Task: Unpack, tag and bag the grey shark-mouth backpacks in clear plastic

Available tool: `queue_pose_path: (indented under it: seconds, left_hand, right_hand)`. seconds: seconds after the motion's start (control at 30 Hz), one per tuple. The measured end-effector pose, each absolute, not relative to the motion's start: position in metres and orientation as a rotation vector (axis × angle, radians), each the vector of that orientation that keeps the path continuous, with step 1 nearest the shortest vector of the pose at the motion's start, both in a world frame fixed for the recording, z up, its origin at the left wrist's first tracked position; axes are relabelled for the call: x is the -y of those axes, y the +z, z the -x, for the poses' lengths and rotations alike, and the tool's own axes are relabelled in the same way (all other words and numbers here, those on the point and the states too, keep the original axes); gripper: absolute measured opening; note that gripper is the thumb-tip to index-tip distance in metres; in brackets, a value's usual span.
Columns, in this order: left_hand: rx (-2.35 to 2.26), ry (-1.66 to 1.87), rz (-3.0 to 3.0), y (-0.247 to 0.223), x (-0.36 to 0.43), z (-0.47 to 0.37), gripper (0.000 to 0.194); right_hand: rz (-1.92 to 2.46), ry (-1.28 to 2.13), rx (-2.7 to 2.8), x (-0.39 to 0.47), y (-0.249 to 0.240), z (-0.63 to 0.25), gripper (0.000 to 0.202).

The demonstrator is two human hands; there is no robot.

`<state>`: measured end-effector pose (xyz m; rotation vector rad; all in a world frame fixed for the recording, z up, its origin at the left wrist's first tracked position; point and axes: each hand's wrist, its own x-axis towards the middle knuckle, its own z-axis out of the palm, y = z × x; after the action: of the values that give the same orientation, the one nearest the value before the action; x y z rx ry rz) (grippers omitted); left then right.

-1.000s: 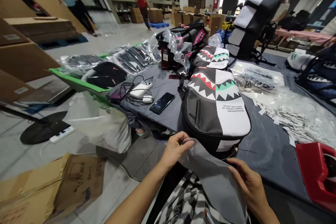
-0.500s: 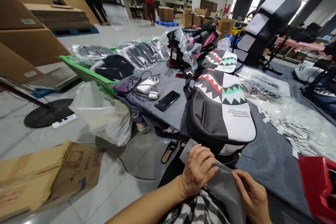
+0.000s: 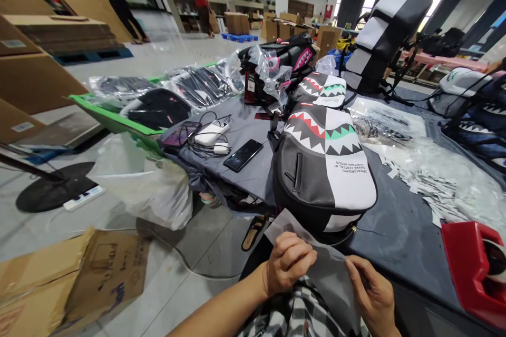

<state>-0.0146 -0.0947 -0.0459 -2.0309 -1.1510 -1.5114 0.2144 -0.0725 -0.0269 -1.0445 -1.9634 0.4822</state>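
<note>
A translucent plastic bag [image 3: 330,279] hangs over my lap, just in front of the table's near edge. My left hand [image 3: 290,263] is closed on its upper left part, fingers curled. Between thumb and fingers, my right hand [image 3: 369,287] pinches the bag's upper right edge. Beyond both hands a grey-and-white backpack [image 3: 324,168] with a red and green shark-tooth pattern lies on the dark cloth-covered table [image 3: 399,221]. A similar smaller one [image 3: 322,89] lies behind it.
A black phone [image 3: 243,155] and a white charger [image 3: 211,133] with cables lie left of the backpack. At right are a red tape dispenser [image 3: 470,268] and scattered white tags [image 3: 443,195]. A white plastic sack [image 3: 146,184] and cardboard box [image 3: 75,279] stand on the floor at left.
My left hand has curled in more and moved slightly down and left on the bag. The whole view has shifted a little, and the people in the background have moved.
</note>
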Motion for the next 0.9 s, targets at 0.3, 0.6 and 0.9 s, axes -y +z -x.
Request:
queue_pose_path:
  seconds: [0.3,0.6,0.9]
  left_hand:
    - [0.983,-1.437,2.195,-0.046,0.067,0.027,0.011]
    - [0.840,-1.331,2.332,-0.050,0.063,0.046,0.019]
    - [0.854,-1.267,2.369,-0.050,0.070,0.051,0.040]
  right_hand:
    - [1.050,0.632,1.986,0.065,-0.026,-0.220,0.019]
    - [1.253,0.766,1.809,0.035,-0.028,-0.254,0.044]
    - [1.086,0.637,1.731,-0.014,-0.019,-0.224,0.036]
